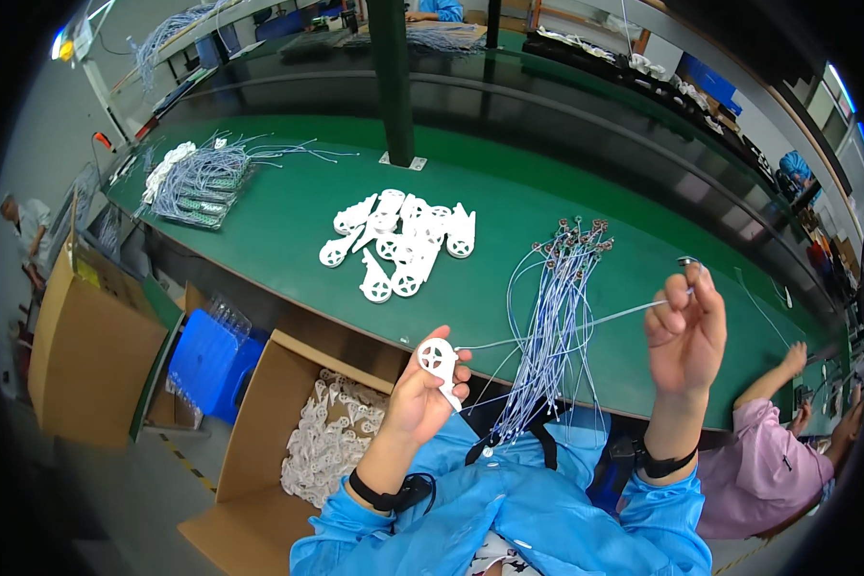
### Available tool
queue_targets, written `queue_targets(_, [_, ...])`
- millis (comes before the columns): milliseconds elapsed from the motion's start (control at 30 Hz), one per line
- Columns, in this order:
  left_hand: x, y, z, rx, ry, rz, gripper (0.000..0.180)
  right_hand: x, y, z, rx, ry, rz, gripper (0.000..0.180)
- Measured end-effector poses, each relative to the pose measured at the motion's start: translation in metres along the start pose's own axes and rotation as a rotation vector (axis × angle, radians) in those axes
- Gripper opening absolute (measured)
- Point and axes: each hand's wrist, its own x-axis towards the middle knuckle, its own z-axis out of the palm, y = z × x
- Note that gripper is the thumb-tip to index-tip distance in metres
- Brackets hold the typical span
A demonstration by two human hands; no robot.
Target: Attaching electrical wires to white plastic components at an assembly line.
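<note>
Both grips closed — white plastic part [439, 360], wire [566, 324]

The left hand [422, 389] grips a white plastic part [439, 362]; the right hand [686, 331] pinches its thin wire [557, 328], raised right of it.

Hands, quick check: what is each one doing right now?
Left hand: closed on a white plastic wheel piece.
Right hand: closed, pinching the end of a thin white wire.
</note>
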Motion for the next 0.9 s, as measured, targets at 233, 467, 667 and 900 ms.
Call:
queue_targets(233, [0.008,-0.009,0.002,-0.141,-0.001,-0.084,0.053,-0.011,-0.008,0.002,0.021,-0.119,-0.036,0.014])
queue_targets(467, [0.006,-0.01,0.007,-0.267,-0.037,-0.189,0.052,-0.008,0.005,-0.007,-0.025,-0.069,-0.101,0.013])
queue_targets(667, [0.004,-0.006,0.009,-0.28,-0.057,-0.264,0.053,0.001,0.003,-0.016,-0.024,-0.035,-0.119,0.012])
queue_targets(900, [0.005,-0.008,0.005,-0.291,-0.056,-0.269,0.053,0.003,0.003,-0.021,-0.041,0.003,-0.136,0.012])
